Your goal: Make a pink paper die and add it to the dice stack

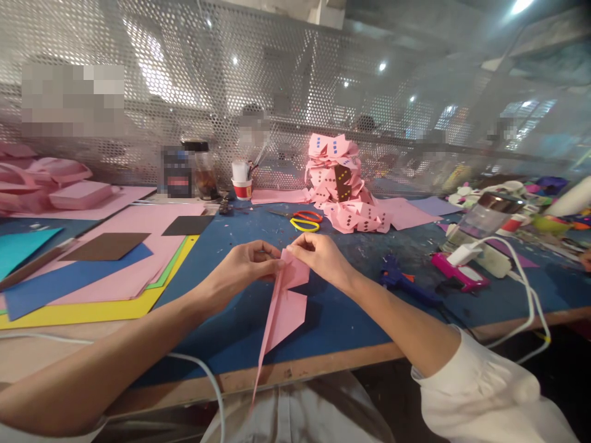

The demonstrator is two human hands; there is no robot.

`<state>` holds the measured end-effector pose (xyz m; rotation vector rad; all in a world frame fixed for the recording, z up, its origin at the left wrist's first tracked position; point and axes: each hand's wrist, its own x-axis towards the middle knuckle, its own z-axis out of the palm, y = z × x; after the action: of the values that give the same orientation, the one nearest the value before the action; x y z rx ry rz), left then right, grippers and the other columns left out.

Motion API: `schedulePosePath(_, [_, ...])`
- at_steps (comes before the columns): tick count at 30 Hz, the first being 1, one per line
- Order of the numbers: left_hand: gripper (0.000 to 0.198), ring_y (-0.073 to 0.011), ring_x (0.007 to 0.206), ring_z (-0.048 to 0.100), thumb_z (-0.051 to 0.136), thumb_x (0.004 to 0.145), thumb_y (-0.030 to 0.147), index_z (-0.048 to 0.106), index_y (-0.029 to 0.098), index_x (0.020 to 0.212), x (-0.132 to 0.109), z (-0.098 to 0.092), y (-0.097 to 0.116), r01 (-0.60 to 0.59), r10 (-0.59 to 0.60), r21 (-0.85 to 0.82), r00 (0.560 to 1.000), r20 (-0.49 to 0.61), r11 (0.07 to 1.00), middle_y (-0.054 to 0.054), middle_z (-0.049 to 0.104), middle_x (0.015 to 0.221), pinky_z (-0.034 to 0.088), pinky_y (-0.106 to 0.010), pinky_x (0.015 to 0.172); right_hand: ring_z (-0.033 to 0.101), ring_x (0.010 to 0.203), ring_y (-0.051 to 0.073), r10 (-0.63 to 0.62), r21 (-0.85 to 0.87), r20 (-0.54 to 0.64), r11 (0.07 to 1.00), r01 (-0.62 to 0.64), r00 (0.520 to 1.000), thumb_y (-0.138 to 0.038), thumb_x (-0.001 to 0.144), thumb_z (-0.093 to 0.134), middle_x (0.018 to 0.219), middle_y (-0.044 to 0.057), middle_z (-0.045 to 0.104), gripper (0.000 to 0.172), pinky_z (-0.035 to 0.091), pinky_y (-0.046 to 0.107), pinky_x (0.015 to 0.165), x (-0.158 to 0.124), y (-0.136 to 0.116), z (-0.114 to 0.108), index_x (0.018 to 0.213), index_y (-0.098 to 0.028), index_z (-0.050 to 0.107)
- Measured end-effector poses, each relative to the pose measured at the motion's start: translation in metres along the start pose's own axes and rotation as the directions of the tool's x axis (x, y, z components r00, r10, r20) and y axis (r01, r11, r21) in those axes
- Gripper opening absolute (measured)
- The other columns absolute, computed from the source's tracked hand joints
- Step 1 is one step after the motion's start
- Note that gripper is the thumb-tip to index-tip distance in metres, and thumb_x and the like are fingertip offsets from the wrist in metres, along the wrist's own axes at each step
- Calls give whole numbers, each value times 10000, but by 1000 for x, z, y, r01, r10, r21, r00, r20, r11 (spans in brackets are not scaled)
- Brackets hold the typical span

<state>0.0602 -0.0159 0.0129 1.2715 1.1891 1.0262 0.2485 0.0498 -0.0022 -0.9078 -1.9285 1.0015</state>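
Note:
A folded piece of pink paper (287, 317) with cut notches hangs upright from my hands above the table's front edge. My left hand (252, 263) pinches its upper left edge between thumb and fingers. At the top right corner, my right hand (318, 253) also has its fingers closed on the paper. The long narrow end dangles down past the table edge. Just beyond my hands lie scissors (305, 221) with red and yellow handles. Behind them rises a pile of cut pink paper pieces (353, 184) with blue, dark and yellow dots.
Coloured sheets (170, 246) cover the left side. A blue glue gun (406, 282) and a pink power strip (459, 272) with white cable lie to the right. A clear jar (492, 215), a red-and-white cup (242, 188) and a perforated metal screen (277, 80) stand further back.

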Motion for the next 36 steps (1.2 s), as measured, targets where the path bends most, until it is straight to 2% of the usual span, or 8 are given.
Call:
schedulePosePath(4, [284,-130,706,628,826,698,362,669,157,817,0,-1,-2,5,-5,22,1000,20,1000,12,691,737,512,-248,698,565,693,127,3,13,-2,1000,-3,1000,-364,840,662,734,-11,640,211,412,249,644,-1,-2,0,781,-161,657])
schedulePosePath(10, [258,-136,721,636,807,715,350,684,169,851,2,-1,-4,15,-15,16,1000,22,1000,12,698,752,524,-260,722,548,704,121,-38,-11,88,999,39,995,-383,881,623,746,-4,646,253,397,253,671,-2,-2,1,772,-160,668])
schedulePosePath(17, [257,-145,694,641,795,721,405,714,164,758,0,-1,-4,55,-56,21,994,95,998,-19,706,730,531,-271,719,529,693,117,-65,68,65,996,61,996,-352,857,639,727,-13,623,221,395,243,664,-1,-4,1,739,-165,651])
schedulePosePath(25, [255,-136,696,622,797,722,398,722,154,725,-3,0,1,58,-59,11,994,97,998,-30,703,733,520,-254,697,468,649,106,5,106,115,994,-17,993,-383,867,612,691,-29,557,255,352,245,624,-1,-3,1,738,-163,628])
schedulePosePath(28, [249,-136,698,620,801,717,394,724,157,722,-3,1,2,62,-62,9,994,86,998,-25,697,728,521,-258,702,451,643,107,-22,89,116,996,12,993,-385,876,597,669,-37,521,267,344,246,624,-1,-3,1,718,-170,606])
schedulePosePath(32, [249,-141,703,632,795,726,404,737,162,735,-5,1,2,80,-80,0,990,114,997,-24,699,737,529,-270,718,484,685,119,-80,94,92,993,72,992,-364,869,603,706,-24,553,238,374,248,660,-2,-7,0,728,-173,615])
schedulePosePath(36, [261,-155,718,637,790,729,416,740,159,731,-7,2,4,74,-74,3,990,118,997,-32,697,739,534,-284,730,490,692,123,-82,91,91,993,74,993,-359,867,596,717,-18,567,230,383,250,670,-3,-9,-1,729,-177,617])
